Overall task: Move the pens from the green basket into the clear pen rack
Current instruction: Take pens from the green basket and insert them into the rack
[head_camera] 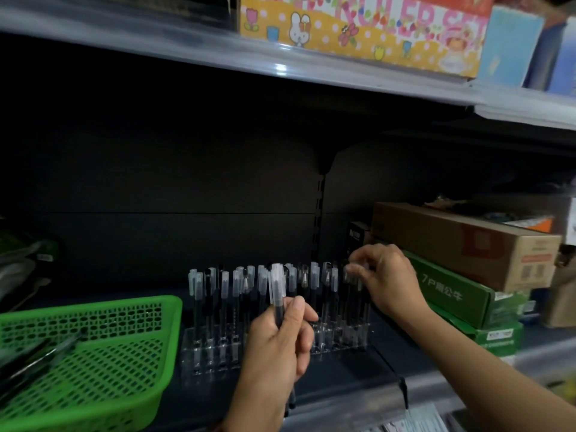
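A green perforated plastic basket (93,302) is seen at the left on a dark shelf board (343,378), its left side and near corner cut off by the frame. A few dark loose pens (34,360) are left lying in it, blurred by motion, so their number cannot be told.

Just beside the basket, to its right, a clear acrylic pen rack (215,353) is set on the same board. It is filled with upright black racked pens (225,294) topped with clear caps, packed in rows. The middle of the rack is hidden behind the left hand (277,347), and the rear rows are lost against the dark back panel.

The left hand is raised in front of the rack, its fingers curled round the held pens (277,285), black barrels with clear caps kept upright. Whether one or two are gripped cannot be made out. A dark lower end is seen poking out below the palm.

The right hand (386,279) is reached to the right end of the rack, where the clear top of the end pen (353,275) is pinched between thumb and fingertips. The contact is blurred and the pen's slot is hidden.

Behind that hand, a brown cardboard box (467,244) is stacked on a green carton (452,294). On the pale upper shelf (218,54), a yellow dotted box (358,29) is cropped at the top.
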